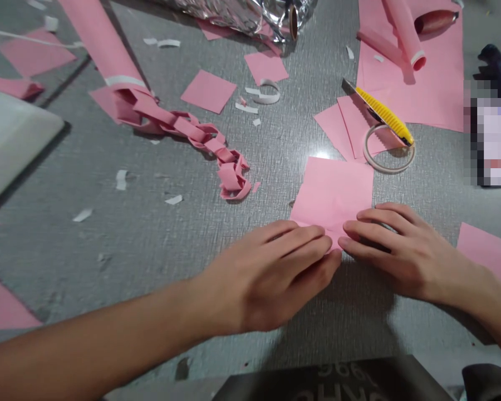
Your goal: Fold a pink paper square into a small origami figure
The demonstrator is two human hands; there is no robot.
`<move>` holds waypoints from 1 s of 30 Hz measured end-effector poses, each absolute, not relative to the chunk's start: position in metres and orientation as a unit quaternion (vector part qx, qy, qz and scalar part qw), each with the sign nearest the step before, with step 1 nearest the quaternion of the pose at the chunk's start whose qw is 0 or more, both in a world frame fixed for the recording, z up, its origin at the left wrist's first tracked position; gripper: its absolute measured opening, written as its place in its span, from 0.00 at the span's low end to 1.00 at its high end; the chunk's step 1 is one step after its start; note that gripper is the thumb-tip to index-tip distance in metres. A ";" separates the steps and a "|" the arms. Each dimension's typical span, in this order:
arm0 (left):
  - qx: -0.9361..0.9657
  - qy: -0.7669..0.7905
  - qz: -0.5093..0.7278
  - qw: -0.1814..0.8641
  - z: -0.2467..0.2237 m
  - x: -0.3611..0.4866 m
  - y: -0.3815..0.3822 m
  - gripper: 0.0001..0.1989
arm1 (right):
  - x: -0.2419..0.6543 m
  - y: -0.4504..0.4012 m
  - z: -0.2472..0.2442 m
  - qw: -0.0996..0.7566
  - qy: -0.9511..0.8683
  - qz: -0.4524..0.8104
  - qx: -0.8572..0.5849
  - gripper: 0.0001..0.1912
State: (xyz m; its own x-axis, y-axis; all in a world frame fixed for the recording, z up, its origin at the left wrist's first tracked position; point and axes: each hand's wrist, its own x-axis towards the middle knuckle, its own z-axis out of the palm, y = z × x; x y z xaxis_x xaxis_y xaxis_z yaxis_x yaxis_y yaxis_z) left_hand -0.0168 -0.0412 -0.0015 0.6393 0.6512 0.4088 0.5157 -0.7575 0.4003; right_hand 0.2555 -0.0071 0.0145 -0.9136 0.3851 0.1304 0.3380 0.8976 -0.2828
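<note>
We see both hands pressing on a pink paper sheet (332,189) that lies flat on the grey tabletop (150,234), just below a roll of tape and a yellow utility knife. Our left hand (271,273) lies palm down with its fingers stretched out flat, the tips resting on the near edge of the sheet; it grips nothing, only presses. Our right hand (394,248) is likewise flat and unclenched, its fingertips on the same near edge, almost meeting those of the left hand, where the paper seems to be folded over. The yellow utility knife (384,114) rests slantwise across the tape ring (389,149) and over smaller pink sheets. To the left, well apart from the hands, a pink paper chain (200,142) trails from a rolled pink sheet (102,44) towards the middle of the tabletop. A small pink square (209,91) and another (266,68) lie beyond it, with white scraps (121,179) scattered about. A crumpled foil roll (250,16) sits at the far edge, and pink paper tubes (404,30) lie on a large pink sheet at the far right.
</note>
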 end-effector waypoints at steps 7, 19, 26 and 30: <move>0.900 0.337 0.268 0.070 -0.005 -0.022 -0.038 0.10 | 0.261 -0.006 0.018 0.093 -0.962 0.170 -0.192 0.22; 0.909 0.354 0.220 0.002 -0.004 -0.023 -0.027 0.10 | 0.268 -0.003 0.018 0.094 -0.962 0.179 -0.186 0.22; 0.909 0.357 0.212 -0.027 0.001 -0.025 -0.031 0.12 | 0.264 -0.003 0.019 0.097 -0.959 0.187 -0.188 0.19; 0.953 0.236 0.185 -0.050 0.006 -0.032 -0.047 0.19 | 0.262 -0.004 0.020 0.110 -0.953 0.200 -0.197 0.17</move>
State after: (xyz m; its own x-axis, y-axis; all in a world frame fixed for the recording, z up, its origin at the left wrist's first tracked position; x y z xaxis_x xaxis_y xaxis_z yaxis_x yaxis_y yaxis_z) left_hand -0.0320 -0.0474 0.0058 0.8208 0.4307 0.3753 0.4676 -0.8839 -0.0082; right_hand 0.2620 -0.0039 0.0202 -0.8982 0.4194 0.1318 0.3312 0.8426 -0.4247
